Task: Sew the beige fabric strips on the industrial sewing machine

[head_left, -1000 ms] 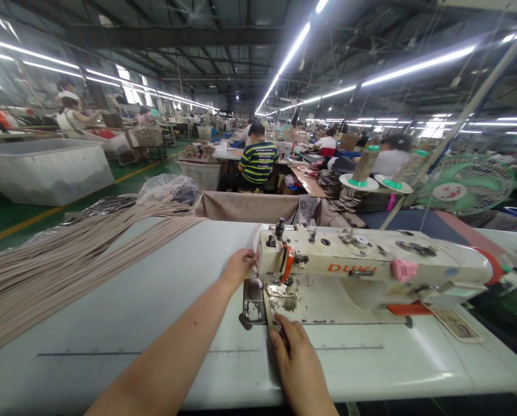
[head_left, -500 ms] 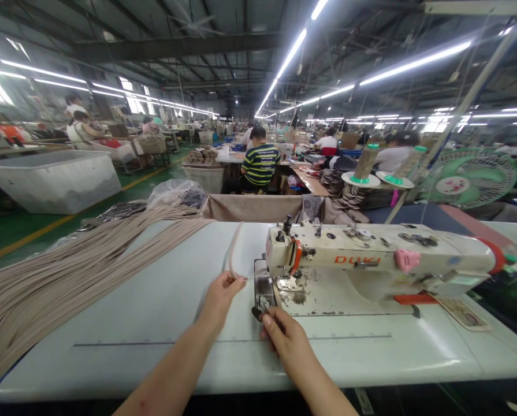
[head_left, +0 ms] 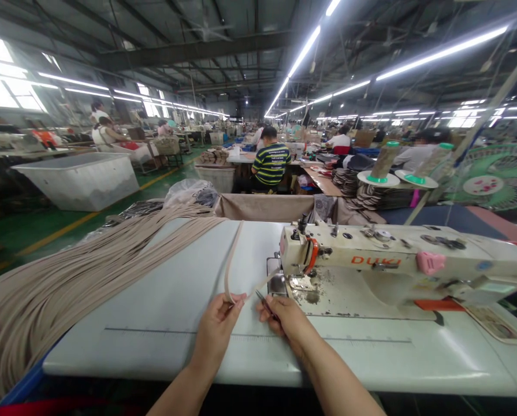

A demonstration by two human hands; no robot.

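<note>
Worktable point(head_left: 163, 300), one sewing machine point(head_left: 397, 263); left fingers point(head_left: 234, 300) tight on one strip point(head_left: 229, 266), right fingers point(head_left: 267, 310) round one clipper point(head_left: 260, 297).

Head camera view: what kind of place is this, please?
Most likely a sewing factory: an industrial sewing machine, a large heap of beige strips, thread cones, and other workers seated in the hall behind.

The sewing machine point(head_left: 408, 260) bears orange lettering on its arm that reads roughly "DUKI"; nothing else is legible.
</note>
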